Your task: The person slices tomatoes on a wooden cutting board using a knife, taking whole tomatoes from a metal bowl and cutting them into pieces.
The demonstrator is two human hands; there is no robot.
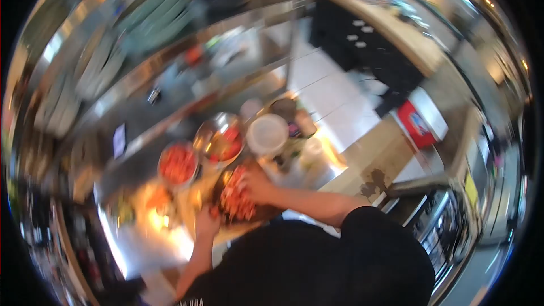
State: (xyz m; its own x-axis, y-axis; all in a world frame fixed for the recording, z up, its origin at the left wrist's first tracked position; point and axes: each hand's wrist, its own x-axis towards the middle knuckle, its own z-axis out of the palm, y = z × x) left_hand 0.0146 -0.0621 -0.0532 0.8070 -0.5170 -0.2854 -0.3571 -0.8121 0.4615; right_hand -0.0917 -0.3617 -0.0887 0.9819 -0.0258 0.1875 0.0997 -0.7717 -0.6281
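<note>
A heap of chopped red pieces (237, 199), perhaps tomato, lies on a dark surface or in a dark dish in front of me. My right hand (258, 185) reaches over its upper right side and touches the pieces. Its fingers are too blurred to read. Low on the left edge of the heap, my left hand (207, 222) is closed, with a bit of red at its fingertips; what it holds is unclear. Just beyond stands a bowl of red chopped pieces (178, 163). Beside that, a shiny metal bowl (205, 136) holds more red food.
A white round tub (267, 134) stands behind the heap, near a dark round container (283, 109). Orange and green food (158, 198) lies to the left on the metal counter (133, 243). A red and white box (419, 119) sits at the right.
</note>
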